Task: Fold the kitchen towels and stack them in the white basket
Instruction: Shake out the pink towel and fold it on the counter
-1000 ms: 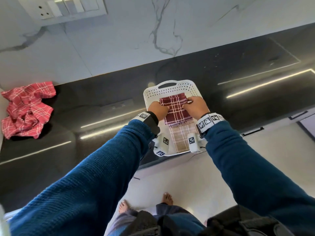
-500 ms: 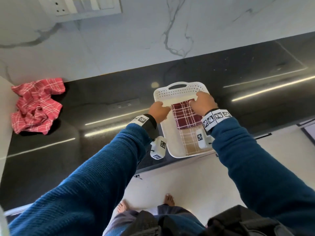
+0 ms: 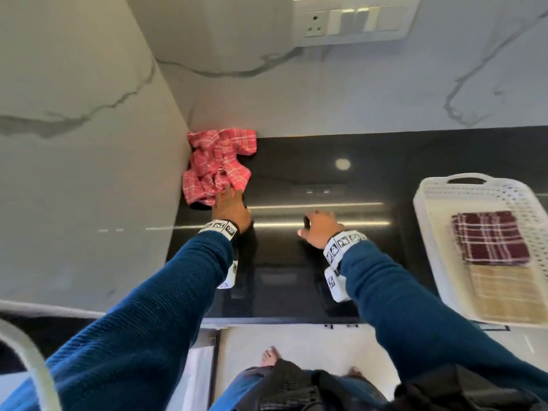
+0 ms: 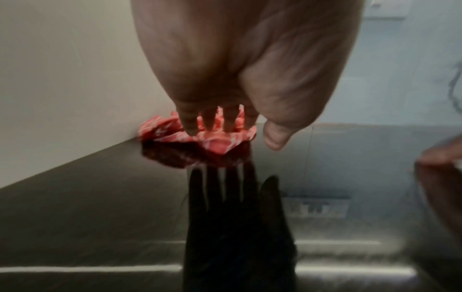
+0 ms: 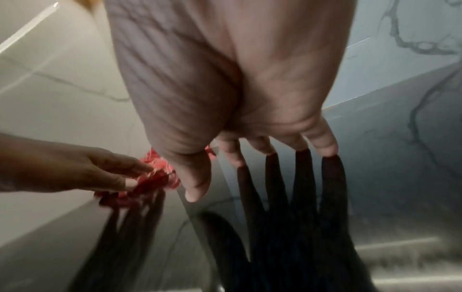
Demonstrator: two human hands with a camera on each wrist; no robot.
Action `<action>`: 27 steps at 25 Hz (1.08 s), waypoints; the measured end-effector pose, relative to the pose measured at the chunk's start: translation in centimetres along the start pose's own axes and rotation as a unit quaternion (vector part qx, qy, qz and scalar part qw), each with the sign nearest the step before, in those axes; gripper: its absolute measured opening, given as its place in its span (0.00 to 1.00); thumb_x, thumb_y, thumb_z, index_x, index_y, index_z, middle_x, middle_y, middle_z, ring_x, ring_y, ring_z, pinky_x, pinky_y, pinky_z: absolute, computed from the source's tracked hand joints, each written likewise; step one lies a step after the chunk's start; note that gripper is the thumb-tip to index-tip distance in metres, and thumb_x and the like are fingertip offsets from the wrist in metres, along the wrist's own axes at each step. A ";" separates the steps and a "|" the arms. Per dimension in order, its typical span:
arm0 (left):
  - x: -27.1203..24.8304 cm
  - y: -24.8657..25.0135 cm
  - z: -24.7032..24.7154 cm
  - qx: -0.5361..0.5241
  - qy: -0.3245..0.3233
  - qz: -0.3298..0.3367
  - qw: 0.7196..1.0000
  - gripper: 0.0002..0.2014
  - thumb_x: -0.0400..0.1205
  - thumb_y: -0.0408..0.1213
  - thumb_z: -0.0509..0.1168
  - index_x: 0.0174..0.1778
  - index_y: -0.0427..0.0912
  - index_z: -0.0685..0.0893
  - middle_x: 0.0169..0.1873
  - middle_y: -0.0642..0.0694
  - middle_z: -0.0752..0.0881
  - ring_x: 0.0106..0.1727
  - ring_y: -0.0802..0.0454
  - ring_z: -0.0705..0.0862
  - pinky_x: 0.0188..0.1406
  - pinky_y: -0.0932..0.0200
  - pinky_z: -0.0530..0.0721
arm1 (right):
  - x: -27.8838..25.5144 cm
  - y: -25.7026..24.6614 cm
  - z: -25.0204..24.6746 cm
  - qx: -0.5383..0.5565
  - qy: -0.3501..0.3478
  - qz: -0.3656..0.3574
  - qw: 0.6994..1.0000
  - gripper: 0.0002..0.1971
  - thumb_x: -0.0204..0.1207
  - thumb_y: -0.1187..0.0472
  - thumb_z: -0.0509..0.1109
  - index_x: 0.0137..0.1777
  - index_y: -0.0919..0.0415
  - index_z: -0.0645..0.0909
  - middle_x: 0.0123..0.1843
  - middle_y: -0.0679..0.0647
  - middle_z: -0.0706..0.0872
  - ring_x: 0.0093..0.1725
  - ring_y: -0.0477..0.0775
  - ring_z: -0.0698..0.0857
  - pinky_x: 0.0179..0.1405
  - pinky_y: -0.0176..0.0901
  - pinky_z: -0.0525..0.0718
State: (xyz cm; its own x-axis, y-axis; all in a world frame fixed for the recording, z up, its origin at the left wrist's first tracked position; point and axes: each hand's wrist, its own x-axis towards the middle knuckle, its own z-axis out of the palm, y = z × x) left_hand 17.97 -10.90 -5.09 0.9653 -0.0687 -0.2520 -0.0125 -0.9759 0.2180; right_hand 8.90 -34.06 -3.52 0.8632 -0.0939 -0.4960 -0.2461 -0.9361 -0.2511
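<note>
A crumpled red plaid towel (image 3: 218, 166) lies in the far left corner of the black counter, against the wall. My left hand (image 3: 229, 203) stretches toward it with straight, spread fingers, fingertips at its near edge and holding nothing. In the left wrist view the fingers (image 4: 207, 120) point at the red plaid towel (image 4: 220, 144). My right hand (image 3: 318, 226) is flat and empty over the counter; its fingertips (image 5: 327, 148) meet their reflection. At the right, the white basket (image 3: 422, 209) holds a folded maroon towel (image 3: 489, 238) and a folded beige towel (image 3: 504, 295).
The glossy black counter (image 3: 326, 271) ends at a front edge just under my wrists. A marble side wall (image 3: 89, 143) closes the left side, and a socket panel (image 3: 350, 19) sits on the back wall. Bare feet show on the floor below.
Both hands left the basket and the maroon towel in it and swung left across the counter. The left hand now reaches the red towel; the view turned left with them.
</note>
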 end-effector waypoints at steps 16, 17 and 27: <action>-13.4 -1.3 5.1 -0.036 -0.049 0.311 0.948 0.13 0.83 0.45 0.59 0.49 0.48 0.89 0.48 0.51 0.85 0.47 0.45 0.86 0.40 0.49 0.84 | 1.6 -1.9 1.1 0.197 0.126 0.021 0.972 0.20 0.87 0.57 0.63 0.76 0.61 0.78 0.69 0.65 0.86 0.68 0.67 0.83 0.65 0.53 0.81; -13.2 -1.4 4.8 -0.037 -0.056 0.315 0.947 0.13 0.83 0.46 0.59 0.49 0.48 0.89 0.47 0.51 0.85 0.47 0.45 0.86 0.40 0.49 0.84 | 1.8 -2.4 0.6 0.246 0.137 0.031 0.959 0.22 0.87 0.59 0.63 0.78 0.64 0.76 0.67 0.64 0.87 0.65 0.63 0.85 0.61 0.47 0.79; -8.0 1.2 -2.7 -0.246 0.009 0.198 0.949 0.17 0.91 0.50 0.58 0.55 0.42 0.86 0.47 0.48 0.87 0.45 0.51 0.83 0.46 0.55 0.78 | -0.3 -5.5 -1.0 0.419 0.215 -0.048 0.881 0.12 0.78 0.69 0.72 0.45 0.50 0.80 0.42 0.52 0.90 0.39 0.51 0.89 0.42 0.50 0.87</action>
State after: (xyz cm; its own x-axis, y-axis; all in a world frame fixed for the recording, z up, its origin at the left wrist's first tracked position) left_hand 10.96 -10.94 -0.29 0.9149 -0.4014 -0.0436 -0.2554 -0.6590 0.7075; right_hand 10.43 -29.22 -1.18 0.9408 -0.3156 -0.1235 -0.2460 -0.3855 -0.8893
